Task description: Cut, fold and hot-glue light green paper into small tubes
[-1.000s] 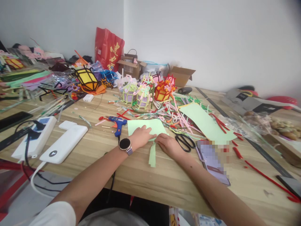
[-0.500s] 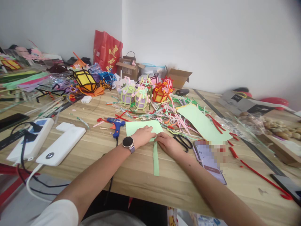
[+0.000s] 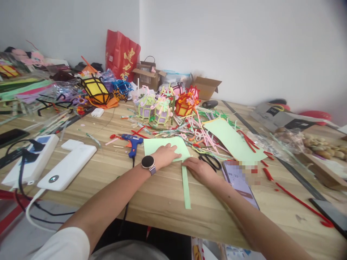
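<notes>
A pale green paper sheet (image 3: 154,144) lies flat on the table. My left hand (image 3: 166,156), with a watch on its wrist, presses on it with fingers spread. Its right edge runs down into a narrow green paper strip (image 3: 186,191) that hangs toward me. My right hand (image 3: 199,169) has its fingers closed on the strip's upper end, close to the sheet's lower right corner. Whether strip and sheet are still joined there, I cannot tell. Left of the sheet is a blue glue gun (image 3: 133,144). Black-handled scissors (image 3: 213,161) lie just beyond my right hand.
Small pipe-cleaner lanterns (image 3: 162,110) stand behind a heap of pipe-cleaner scraps (image 3: 189,131). A larger green sheet (image 3: 235,142) and a phone (image 3: 240,184) are to the right. At left are a white power bank (image 3: 69,168) and a power strip (image 3: 32,159) with cables.
My right hand has shifted slightly right and toward me, drawing the strip with it. The left hand stays on the sheet with fingers a little more spread. The view has tilted slightly.
</notes>
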A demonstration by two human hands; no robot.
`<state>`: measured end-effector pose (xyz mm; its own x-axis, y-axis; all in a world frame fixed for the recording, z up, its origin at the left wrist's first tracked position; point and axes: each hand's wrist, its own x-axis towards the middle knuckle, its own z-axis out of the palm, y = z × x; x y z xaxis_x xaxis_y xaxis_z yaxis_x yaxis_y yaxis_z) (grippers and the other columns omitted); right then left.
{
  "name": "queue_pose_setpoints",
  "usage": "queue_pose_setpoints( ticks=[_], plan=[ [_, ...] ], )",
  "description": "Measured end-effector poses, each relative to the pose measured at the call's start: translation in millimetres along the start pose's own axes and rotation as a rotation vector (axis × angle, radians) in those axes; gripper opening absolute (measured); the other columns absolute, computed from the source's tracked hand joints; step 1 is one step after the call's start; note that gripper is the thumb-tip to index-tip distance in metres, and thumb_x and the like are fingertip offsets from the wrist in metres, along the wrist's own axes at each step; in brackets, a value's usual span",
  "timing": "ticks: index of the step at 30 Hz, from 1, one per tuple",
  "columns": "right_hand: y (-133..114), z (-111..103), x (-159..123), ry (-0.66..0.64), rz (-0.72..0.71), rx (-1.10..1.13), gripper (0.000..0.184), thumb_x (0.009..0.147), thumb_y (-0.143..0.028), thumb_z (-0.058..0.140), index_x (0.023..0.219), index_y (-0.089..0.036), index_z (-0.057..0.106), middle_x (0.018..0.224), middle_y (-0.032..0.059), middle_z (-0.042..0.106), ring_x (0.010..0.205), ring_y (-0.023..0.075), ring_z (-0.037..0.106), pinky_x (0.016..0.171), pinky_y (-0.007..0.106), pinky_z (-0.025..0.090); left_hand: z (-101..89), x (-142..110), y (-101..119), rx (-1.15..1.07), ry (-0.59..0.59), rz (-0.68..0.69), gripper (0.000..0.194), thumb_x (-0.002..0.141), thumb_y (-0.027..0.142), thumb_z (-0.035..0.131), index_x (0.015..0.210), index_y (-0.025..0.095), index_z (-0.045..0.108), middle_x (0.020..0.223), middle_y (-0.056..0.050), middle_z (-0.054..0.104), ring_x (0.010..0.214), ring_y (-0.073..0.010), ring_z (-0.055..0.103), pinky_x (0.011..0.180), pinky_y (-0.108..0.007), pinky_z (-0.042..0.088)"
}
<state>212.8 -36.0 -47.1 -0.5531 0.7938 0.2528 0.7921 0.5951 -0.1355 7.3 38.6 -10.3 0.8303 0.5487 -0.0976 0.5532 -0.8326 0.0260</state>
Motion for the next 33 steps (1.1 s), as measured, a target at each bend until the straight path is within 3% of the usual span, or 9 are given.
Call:
queue_pose_setpoints(
  ticks=[4, 10, 16, 20, 24, 27, 33],
  plan=[
    [2.5, -7.0, 7.7, 0.083, 0.054, -0.017, 0.031, 0.093, -0.011, 0.041, 0.111, -0.021, 0.065, 0.106, 0.0097, 0.065, 0.091, 0.02, 0.064, 0.077, 0.031, 0.053, -3.0, 1.7, 3.1, -0.005, -0.001, -0.022, 0.049, 0.091, 0.006, 0.038, 0.128, 0.031, 0.057, 0.113, -0.011, 0.056, 0.105, -0.0281, 0.051, 0.076, -0.035, 0.044],
    [7.6, -5.8, 16.7, -0.044, -0.017, -0.177, 0.024, 0.092, -0.01, 0.044, 0.096, -0.018, 0.067, 0.091, 0.0097, 0.067, 0.085, 0.0209, 0.061, 0.074, 0.03, 0.05, -2.4, 4.9, 9.5, 0.016, 0.011, -0.028, 0.047, 0.094, 0.01, 0.034, 0.129, 0.032, 0.056, 0.118, -0.012, 0.054, 0.109, -0.0304, 0.05, 0.078, -0.039, 0.045],
    [9.8, -2.0, 1.3, -0.045, 0.015, -0.152, 0.023, 0.091, -0.009, 0.045, 0.095, -0.017, 0.067, 0.09, 0.0102, 0.068, 0.085, 0.0214, 0.062, 0.075, 0.031, 0.049, -1.0, 5.9, 8.3, 0.009, -0.018, -0.028, 0.057, 0.093, 0.008, 0.034, 0.137, 0.039, 0.049, 0.121, -0.013, 0.053, 0.111, -0.0331, 0.049, 0.081, -0.043, 0.045],
    [9.0, -5.6, -4.2, 0.022, 0.03, -0.063, 0.025, 0.092, -0.009, 0.041, 0.099, -0.019, 0.064, 0.093, 0.0086, 0.067, 0.084, 0.019, 0.064, 0.073, 0.028, 0.051, -1.0, 7.3, 7.7, 0.005, 0.008, -0.018, 0.056, 0.092, 0.008, 0.037, 0.137, 0.038, 0.05, 0.117, -0.012, 0.054, 0.108, -0.03, 0.051, 0.08, -0.038, 0.045],
    [9.6, -7.3, 2.8, 0.087, 0.056, -0.094, 0.027, 0.093, -0.011, 0.039, 0.102, -0.019, 0.064, 0.1, 0.011, 0.065, 0.088, 0.0203, 0.064, 0.075, 0.03, 0.052, 0.2, 12.0, 9.2, 0.022, 0.05, 0.027, 0.049, 0.092, 0.008, 0.038, 0.132, 0.028, 0.057, 0.116, -0.013, 0.055, 0.107, -0.0271, 0.052, 0.079, -0.033, 0.044],
    [14.1, -5.3, 7.7, 0.076, 0.052, -0.109, 0.027, 0.094, -0.014, 0.04, 0.095, -0.018, 0.066, 0.094, 0.0107, 0.067, 0.085, 0.021, 0.064, 0.074, 0.031, 0.052, 2.7, 16.7, 10.9, 0.029, 0.053, 0.07, 0.045, 0.092, 0.006, 0.037, 0.126, 0.023, 0.061, 0.114, -0.011, 0.058, 0.106, -0.0253, 0.052, 0.077, -0.031, 0.044],
    [17.9, -5.1, 0.3, 0.009, 0.074, -0.144, 0.026, 0.093, -0.012, 0.043, 0.092, -0.017, 0.069, 0.088, 0.011, 0.07, 0.083, 0.0219, 0.064, 0.076, 0.033, 0.05, 6.0, 19.1, 15.9, 0.046, 0.06, 0.058, 0.049, 0.094, 0.009, 0.036, 0.135, 0.028, 0.052, 0.117, -0.012, 0.056, 0.109, -0.0284, 0.05, 0.074, -0.034, 0.044]
  ],
)
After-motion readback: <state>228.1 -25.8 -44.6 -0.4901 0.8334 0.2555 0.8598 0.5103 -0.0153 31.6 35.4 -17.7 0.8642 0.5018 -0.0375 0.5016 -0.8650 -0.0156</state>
